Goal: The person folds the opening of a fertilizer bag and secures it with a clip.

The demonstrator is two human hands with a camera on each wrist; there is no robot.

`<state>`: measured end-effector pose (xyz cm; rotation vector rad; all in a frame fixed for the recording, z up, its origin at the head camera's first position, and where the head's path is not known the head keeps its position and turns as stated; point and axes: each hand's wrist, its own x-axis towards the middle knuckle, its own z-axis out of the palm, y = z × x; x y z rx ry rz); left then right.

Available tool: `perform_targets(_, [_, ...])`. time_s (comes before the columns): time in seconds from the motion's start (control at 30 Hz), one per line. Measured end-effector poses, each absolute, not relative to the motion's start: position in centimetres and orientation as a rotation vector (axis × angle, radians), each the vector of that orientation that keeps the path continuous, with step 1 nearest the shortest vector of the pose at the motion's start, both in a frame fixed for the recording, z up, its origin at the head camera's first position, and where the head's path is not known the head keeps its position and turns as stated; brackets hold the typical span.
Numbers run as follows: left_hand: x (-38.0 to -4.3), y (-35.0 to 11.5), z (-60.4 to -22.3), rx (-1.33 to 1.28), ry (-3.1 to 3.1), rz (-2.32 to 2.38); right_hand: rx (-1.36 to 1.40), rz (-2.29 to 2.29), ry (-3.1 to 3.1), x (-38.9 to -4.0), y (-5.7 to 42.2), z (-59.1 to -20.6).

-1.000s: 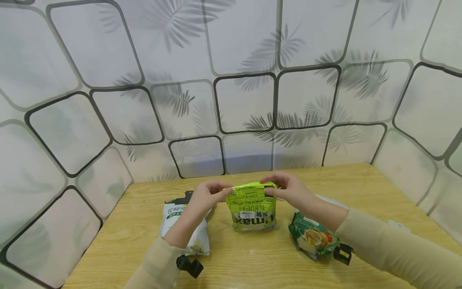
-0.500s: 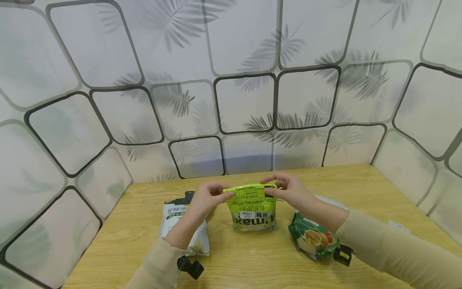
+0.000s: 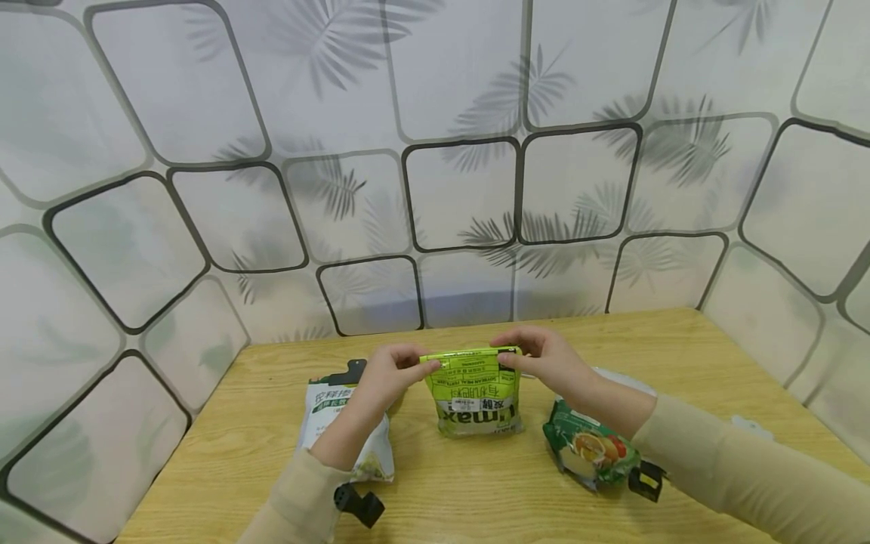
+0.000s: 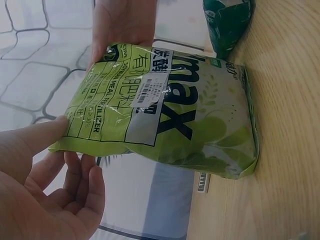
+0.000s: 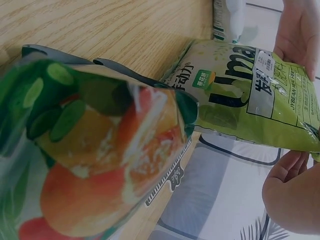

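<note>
A lime-green bag of soybean meal fertilizer (image 3: pixel 476 397) stands upright on the table, its printed side towards me. My left hand (image 3: pixel 394 370) pinches its top left corner between thumb and fingers. At the top right corner, my right hand (image 3: pixel 544 359) pinches the same edge. The top edge stretches nearly straight between them. In the left wrist view, the left thumb lies on the bag's face (image 4: pixel 165 105) while several fingers curl behind. The right wrist view shows the right hand (image 5: pixel 295 190) beside the bag's edge, its fingertips partly cut off by the frame.
Left of the fertilizer lies a white bag (image 3: pixel 377 446), partly behind my left forearm, with a black flat piece (image 3: pixel 353 370) at its top. A green bag with printed fruit (image 3: pixel 591 446) lies under my right forearm. A ruler (image 5: pixel 170 175) lies near the table's (image 3: pixel 462 499) back edge.
The bag's top edge has become straighter and flatter, sitting slightly lower than before. Both hands stay at the two corners with only small shifts.
</note>
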<state>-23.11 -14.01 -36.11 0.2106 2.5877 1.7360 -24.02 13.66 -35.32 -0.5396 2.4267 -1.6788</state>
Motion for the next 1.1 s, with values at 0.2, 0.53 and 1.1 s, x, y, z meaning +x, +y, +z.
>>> perform_targets(0.2, [-22.94, -13.83, -36.15, 0.231, 2.610, 1.722, -0.528, -1.666, 2.435, -24.04, 13.66, -35.39])
perform_targets(0.53, [-22.74, -13.84, -36.41, 0.237, 2.569, 1.740, -0.544, -1.675, 2.425, -24.15, 13.78, -35.54])
perform_targets(1.1, [-22.63, -13.25, -36.72, 0.242, 2.666, 1.752, -0.537, -1.675, 2.412, -24.24, 14.04, -35.66])
